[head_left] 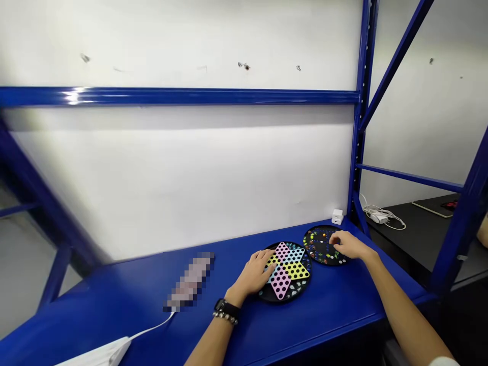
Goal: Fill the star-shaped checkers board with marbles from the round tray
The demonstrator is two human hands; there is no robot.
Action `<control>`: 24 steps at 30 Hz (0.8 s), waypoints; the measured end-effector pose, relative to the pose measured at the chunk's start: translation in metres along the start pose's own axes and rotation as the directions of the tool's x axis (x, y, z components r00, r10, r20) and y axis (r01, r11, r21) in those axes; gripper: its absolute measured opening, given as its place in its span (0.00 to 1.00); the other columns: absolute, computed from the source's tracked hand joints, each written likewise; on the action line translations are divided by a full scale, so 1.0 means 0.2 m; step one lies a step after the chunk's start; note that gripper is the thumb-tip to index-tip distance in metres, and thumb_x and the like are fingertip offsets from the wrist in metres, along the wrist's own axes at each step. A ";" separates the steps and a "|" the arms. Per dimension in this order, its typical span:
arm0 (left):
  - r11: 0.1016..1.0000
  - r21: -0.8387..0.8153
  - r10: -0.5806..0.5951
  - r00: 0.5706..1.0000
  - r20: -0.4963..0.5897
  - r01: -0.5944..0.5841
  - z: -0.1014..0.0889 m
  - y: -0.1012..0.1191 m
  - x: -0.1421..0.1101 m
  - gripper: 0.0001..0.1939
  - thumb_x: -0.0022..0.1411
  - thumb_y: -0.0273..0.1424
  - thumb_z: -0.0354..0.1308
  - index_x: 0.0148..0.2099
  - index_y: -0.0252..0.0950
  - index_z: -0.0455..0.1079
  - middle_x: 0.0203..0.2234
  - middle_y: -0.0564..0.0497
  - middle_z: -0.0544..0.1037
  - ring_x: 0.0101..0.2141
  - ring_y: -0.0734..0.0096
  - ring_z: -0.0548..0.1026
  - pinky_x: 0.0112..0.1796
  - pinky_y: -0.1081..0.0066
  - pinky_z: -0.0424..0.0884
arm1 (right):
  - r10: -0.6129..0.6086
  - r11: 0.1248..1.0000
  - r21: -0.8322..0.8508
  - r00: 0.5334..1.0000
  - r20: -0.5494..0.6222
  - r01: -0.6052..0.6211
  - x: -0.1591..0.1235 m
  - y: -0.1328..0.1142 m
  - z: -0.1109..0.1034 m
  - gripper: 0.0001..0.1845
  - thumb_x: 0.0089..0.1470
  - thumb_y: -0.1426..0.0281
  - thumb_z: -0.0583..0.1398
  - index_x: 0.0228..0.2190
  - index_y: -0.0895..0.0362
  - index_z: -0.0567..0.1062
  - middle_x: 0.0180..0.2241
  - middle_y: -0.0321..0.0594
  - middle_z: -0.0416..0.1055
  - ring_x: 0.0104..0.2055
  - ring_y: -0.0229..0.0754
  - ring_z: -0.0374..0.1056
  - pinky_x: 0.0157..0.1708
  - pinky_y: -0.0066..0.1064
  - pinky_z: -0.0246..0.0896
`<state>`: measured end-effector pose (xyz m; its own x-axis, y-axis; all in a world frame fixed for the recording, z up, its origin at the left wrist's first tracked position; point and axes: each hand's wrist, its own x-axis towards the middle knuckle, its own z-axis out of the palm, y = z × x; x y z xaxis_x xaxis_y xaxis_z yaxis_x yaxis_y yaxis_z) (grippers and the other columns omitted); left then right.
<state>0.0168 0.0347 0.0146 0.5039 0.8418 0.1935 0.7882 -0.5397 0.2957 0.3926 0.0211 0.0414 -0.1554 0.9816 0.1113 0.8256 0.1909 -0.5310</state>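
Forearms [400,310] cropped, hands [259,273] [349,244] partly hiding round trays [269,295] [323,249]

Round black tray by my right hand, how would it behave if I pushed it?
The tray would probably slide flat rather than tip, being wide and low. The small coloured pieces scattered on it might roll or shift.

Here's the blue table [145,295], and straight behind it I see the scuffed white wall [198,178]! Light glints off a blue crossbar [183,96] above the table's back edge; a blue post [356,142] climbs at its far right corner, a black table [419,239] beyond that side.
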 end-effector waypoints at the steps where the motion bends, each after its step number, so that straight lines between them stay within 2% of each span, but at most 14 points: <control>1: 1.000 -0.001 -0.003 1.000 0.006 0.003 0.00 0.00 0.00 0.26 0.69 0.44 0.42 0.63 0.40 0.61 0.60 0.47 0.67 0.59 0.53 0.62 0.58 0.54 0.60 | -0.025 1.000 0.015 1.000 0.009 0.025 0.00 -0.01 0.01 0.14 0.48 0.76 0.56 0.36 0.56 0.78 0.41 0.42 0.75 0.41 0.42 0.69 0.40 0.29 0.61; 7: 1.000 0.010 -0.008 1.000 0.029 0.008 -0.01 0.01 0.01 0.26 0.69 0.44 0.41 0.64 0.39 0.60 0.60 0.46 0.66 0.59 0.54 0.61 0.59 0.54 0.60 | -0.046 0.999 0.024 0.991 0.126 0.044 -0.01 -0.09 0.07 0.11 0.42 0.76 0.61 0.31 0.56 0.79 0.35 0.40 0.77 0.35 0.41 0.70 0.35 0.27 0.62; 10: 1.000 0.017 -0.007 1.000 0.017 0.007 0.00 0.00 0.01 0.26 0.69 0.44 0.41 0.63 0.39 0.61 0.60 0.46 0.67 0.59 0.54 0.62 0.59 0.54 0.60 | -0.020 1.000 -0.010 0.995 0.099 0.021 -0.02 -0.13 0.08 0.07 0.42 0.75 0.62 0.27 0.56 0.78 0.31 0.38 0.76 0.35 0.41 0.70 0.34 0.27 0.61; 12: 1.000 0.020 0.005 1.000 0.001 -0.005 0.01 -0.01 0.00 0.26 0.69 0.44 0.42 0.63 0.39 0.61 0.59 0.46 0.67 0.59 0.55 0.62 0.59 0.54 0.60 | -0.049 0.995 0.094 0.997 0.060 0.044 -0.01 -0.15 0.07 0.04 0.45 0.73 0.62 0.26 0.56 0.78 0.29 0.38 0.75 0.33 0.40 0.69 0.32 0.26 0.60; 14: 1.000 0.020 0.017 1.000 -0.013 -0.016 0.01 -0.01 0.00 0.26 0.69 0.45 0.42 0.63 0.41 0.62 0.59 0.46 0.68 0.59 0.56 0.63 0.58 0.55 0.61 | -0.075 0.942 0.327 0.997 -0.016 0.076 0.01 -0.18 0.05 0.06 0.50 0.67 0.60 0.27 0.57 0.77 0.29 0.38 0.75 0.29 0.37 0.68 0.28 0.26 0.60; 15: 1.000 0.020 0.017 1.000 -0.018 -0.016 0.01 -0.01 0.00 0.26 0.69 0.45 0.41 0.63 0.41 0.62 0.59 0.47 0.68 0.59 0.56 0.63 0.58 0.56 0.61 | -0.056 0.883 0.462 0.996 -0.068 0.082 0.03 -0.19 0.03 0.09 0.51 0.64 0.60 0.29 0.57 0.76 0.29 0.38 0.74 0.26 0.36 0.66 0.25 0.25 0.59; 17: 1.000 0.023 0.011 1.000 -0.023 -0.011 0.02 -0.02 0.00 0.26 0.69 0.45 0.41 0.63 0.42 0.62 0.59 0.47 0.68 0.59 0.56 0.63 0.58 0.56 0.62 | 0.058 0.723 0.688 0.988 -0.146 0.059 0.09 -0.20 0.02 0.11 0.52 0.61 0.59 0.31 0.57 0.74 0.30 0.39 0.74 0.23 0.33 0.64 0.20 0.24 0.56; 19: 1.000 0.028 0.008 1.000 -0.023 -0.008 0.02 -0.01 0.00 0.26 0.69 0.45 0.41 0.63 0.41 0.62 0.59 0.47 0.68 0.59 0.55 0.63 0.58 0.55 0.62 | 0.190 0.595 0.804 0.973 -0.134 -0.005 0.18 -0.22 0.01 0.09 0.51 0.63 0.59 0.32 0.56 0.70 0.31 0.39 0.73 0.23 0.33 0.64 0.19 0.23 0.55; 21: 0.999 0.032 0.006 1.000 -0.018 -0.005 0.01 -0.01 0.00 0.26 0.69 0.45 0.41 0.63 0.41 0.62 0.58 0.46 0.68 0.59 0.55 0.63 0.58 0.54 0.62 | 0.266 0.581 0.807 0.961 -0.068 -0.104 0.28 -0.24 0.03 0.05 0.50 0.68 0.58 0.31 0.56 0.67 0.31 0.39 0.72 0.26 0.34 0.66 0.21 0.23 0.58; 24: 0.999 0.035 -0.013 1.000 0.004 0.012 0.00 0.01 -0.01 0.26 0.68 0.44 0.42 0.63 0.40 0.62 0.59 0.46 0.67 0.60 0.54 0.62 0.58 0.54 0.62 | 0.320 0.661 0.720 0.947 -0.014 -0.213 0.40 -0.26 0.08 0.02 0.51 0.74 0.54 0.30 0.56 0.65 0.28 0.39 0.70 0.26 0.35 0.66 0.22 0.24 0.59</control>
<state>0.0171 0.0329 0.0150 0.4954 0.8486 0.1857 0.8061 -0.5288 0.2656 0.3285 0.0906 0.0638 0.1248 0.9908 -0.0527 0.1884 -0.0758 -0.9792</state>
